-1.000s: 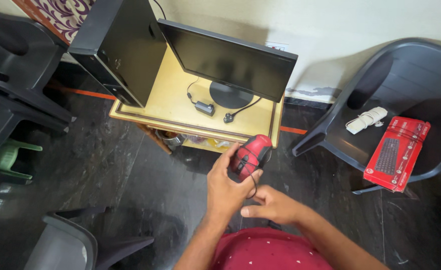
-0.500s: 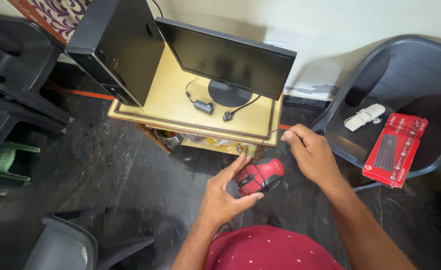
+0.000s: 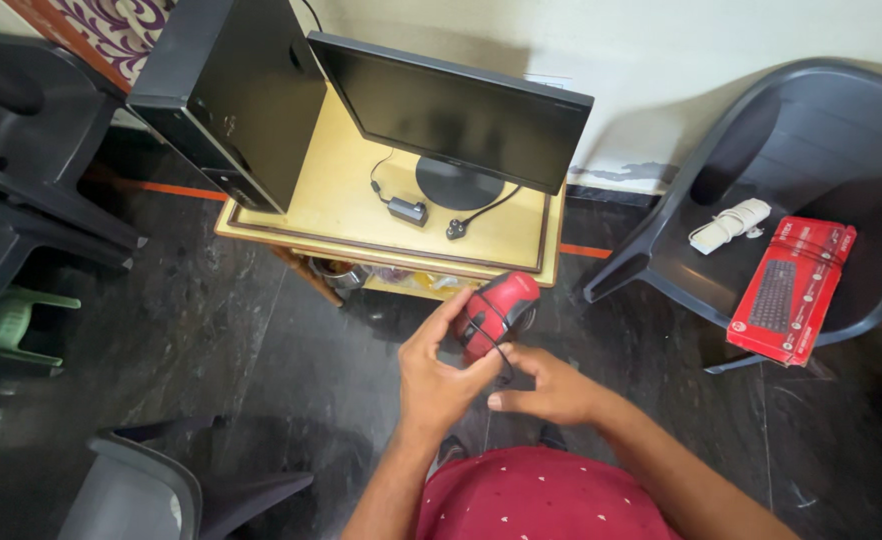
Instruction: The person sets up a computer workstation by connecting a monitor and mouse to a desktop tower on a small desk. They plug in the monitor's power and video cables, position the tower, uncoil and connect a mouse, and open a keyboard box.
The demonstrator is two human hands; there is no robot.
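My left hand grips a red and black computer mouse in front of my chest, just below the front edge of a small yellow table. My right hand is close under the mouse, fingers pinching its thin black cable. On the table stand a black monitor and a black computer tower, with a small adapter and a plug lying near the monitor base.
A dark plastic chair at the right holds a red keyboard box and a bundled white cable. More dark chairs stand at the left, a green stool beneath, another chair at bottom left. The floor is dark stone.
My right hand came back from beside the table's edge to the cable under the mouse. My left hand raised the mouse slightly and turned it more upright.
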